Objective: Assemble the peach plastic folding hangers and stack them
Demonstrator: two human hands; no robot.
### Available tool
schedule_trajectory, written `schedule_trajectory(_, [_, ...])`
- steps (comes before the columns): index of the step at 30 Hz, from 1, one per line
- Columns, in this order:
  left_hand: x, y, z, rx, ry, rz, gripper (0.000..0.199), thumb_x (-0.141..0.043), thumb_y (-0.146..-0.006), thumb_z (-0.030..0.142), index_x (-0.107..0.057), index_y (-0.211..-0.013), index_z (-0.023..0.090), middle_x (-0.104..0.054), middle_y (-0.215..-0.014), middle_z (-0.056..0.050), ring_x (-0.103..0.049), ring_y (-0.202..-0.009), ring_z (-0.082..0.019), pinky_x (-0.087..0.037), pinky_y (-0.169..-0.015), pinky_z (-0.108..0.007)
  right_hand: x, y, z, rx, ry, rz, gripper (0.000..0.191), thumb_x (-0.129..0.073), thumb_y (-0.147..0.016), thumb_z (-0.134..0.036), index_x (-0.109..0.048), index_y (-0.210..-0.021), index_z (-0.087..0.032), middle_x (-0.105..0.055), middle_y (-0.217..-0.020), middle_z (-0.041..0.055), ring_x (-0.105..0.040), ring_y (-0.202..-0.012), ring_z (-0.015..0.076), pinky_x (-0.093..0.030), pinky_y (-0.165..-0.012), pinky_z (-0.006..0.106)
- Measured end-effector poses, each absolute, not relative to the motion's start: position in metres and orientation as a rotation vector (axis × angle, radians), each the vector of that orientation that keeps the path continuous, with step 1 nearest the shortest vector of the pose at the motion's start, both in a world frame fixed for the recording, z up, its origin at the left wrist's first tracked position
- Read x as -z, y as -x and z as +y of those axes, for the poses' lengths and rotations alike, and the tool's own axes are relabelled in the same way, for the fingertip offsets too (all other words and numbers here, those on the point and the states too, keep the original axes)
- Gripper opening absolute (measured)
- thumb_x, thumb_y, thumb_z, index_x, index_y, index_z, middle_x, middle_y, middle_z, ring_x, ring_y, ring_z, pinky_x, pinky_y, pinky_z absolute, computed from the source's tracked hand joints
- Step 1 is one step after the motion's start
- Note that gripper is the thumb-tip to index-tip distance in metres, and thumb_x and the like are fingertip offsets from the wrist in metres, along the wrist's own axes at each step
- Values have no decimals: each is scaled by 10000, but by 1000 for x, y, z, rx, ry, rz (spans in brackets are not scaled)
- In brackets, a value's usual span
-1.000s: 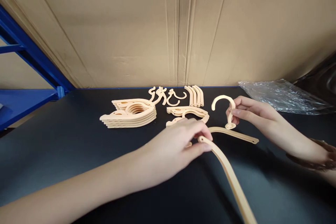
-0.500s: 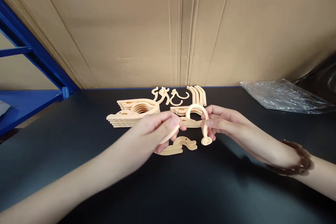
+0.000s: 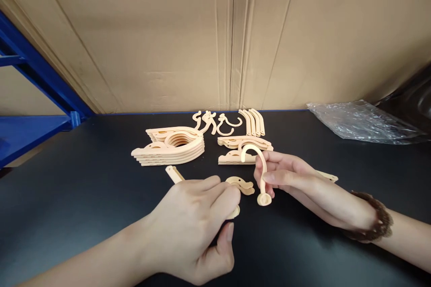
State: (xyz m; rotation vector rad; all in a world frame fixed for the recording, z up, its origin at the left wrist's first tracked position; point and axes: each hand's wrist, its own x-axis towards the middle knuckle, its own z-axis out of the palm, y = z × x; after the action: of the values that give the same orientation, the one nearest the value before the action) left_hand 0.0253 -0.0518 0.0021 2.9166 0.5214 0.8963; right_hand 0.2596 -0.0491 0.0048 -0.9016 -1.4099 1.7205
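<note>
My right hand (image 3: 286,175) is closed on a beige hanger hook (image 3: 261,171), held upright with its curve on top and its round base below. Curled into a fist, my left hand (image 3: 198,224) holds a beige hanger piece (image 3: 235,212), mostly hidden by the fingers. A slim beige strip (image 3: 173,174) pokes out behind the knuckles; whether it belongs to the held piece I cannot tell. Just beyond the left fingers, a curved hanger part (image 3: 240,184) lies on the black table, partly covered. Behind the right wrist another strip end (image 3: 328,176) shows.
Stacked beige hanger bodies (image 3: 168,157) stand at left, with a smaller stack (image 3: 232,158) at centre. Loose hooks (image 3: 208,121) and several curved arms (image 3: 252,122) lie farther back. Clear plastic wrap (image 3: 360,121) sits at right. A cardboard wall (image 3: 168,45) and blue frame (image 3: 40,67) border the table.
My left hand has come lower and turned its back upward, its piece now mostly covered. The hook in my right hand has moved slightly down. A strip end now shows behind the right wrist.
</note>
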Motion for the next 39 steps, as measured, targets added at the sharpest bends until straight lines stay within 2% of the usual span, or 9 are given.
schedule_trajectory(4, [-8, -27, -50, -744, -3037, 584, 156, -337, -996, 90, -468, -962, 166, -618, -826, -24, -470, -650, -158, -387, -546, -257, -3, -260, -50, -1756, 936, -1395, 141, -644, -929, -334, -607, -909, -198, -582, -774, -19, -491, -736, 121, -393, -742, 273])
schedule_trajectory(7, [-4, -25, -45, -772, -3070, 585, 195, -323, -1066, 174, -498, -982, 162, -657, -855, -31, -504, -680, -165, -397, -583, -270, -1, -261, -49, -1744, 969, -1388, 147, -643, -931, -349, -622, -928, -204, -574, -764, -22, -486, -727, 118, -386, -763, 276])
schedule_trajectory(14, [7, -23, -37, -882, -3093, 596, 278, -392, -1069, 308, -582, -931, 157, -627, -758, -5, -496, -679, -168, -342, -585, -295, -1, -262, -49, -1741, 949, -1367, 122, -660, -926, -324, -623, -927, -207, -537, -752, -39, -468, -698, 102, -377, -745, 263])
schedule_trajectory(20, [1, -26, -43, -790, -3062, 581, 242, -383, -1056, 247, -591, -996, 138, -610, -815, -31, -463, -725, -195, -339, -620, -316, -1, -261, -48, -1735, 961, -1392, 133, -682, -911, -334, -636, -927, -210, -543, -777, -47, -465, -697, 97, -378, -756, 268])
schedule_trajectory(25, [-3, -27, -50, -721, -3019, 537, 225, -368, -979, 175, -582, -916, 151, -589, -820, -45, -417, -686, -204, -308, -599, -347, -2, -261, -47, -1748, 941, -1479, 154, -644, -933, -333, -605, -875, -195, -572, -762, -31, -491, -729, 119, -389, -771, 285])
schedule_trajectory(32, [-4, -28, -49, -777, -3107, 542, 233, -337, -1034, 154, -557, -957, 156, -595, -852, -31, -445, -732, -194, -342, -650, -328, -4, -262, -48, -1791, 928, -1500, 216, -625, -930, -349, -579, -799, -184, -601, -756, -9, -511, -736, 139, -407, -766, 301])
schedule_trajectory(39, [-6, -28, -48, -790, -3132, 588, 228, -353, -1046, 139, -574, -989, 146, -605, -823, -17, -484, -733, -178, -352, -691, -307, -5, -264, -47, -1836, 911, -1509, 230, -610, -934, -374, -586, -807, -185, -605, -776, 3, -526, -769, 155, -401, -790, 315])
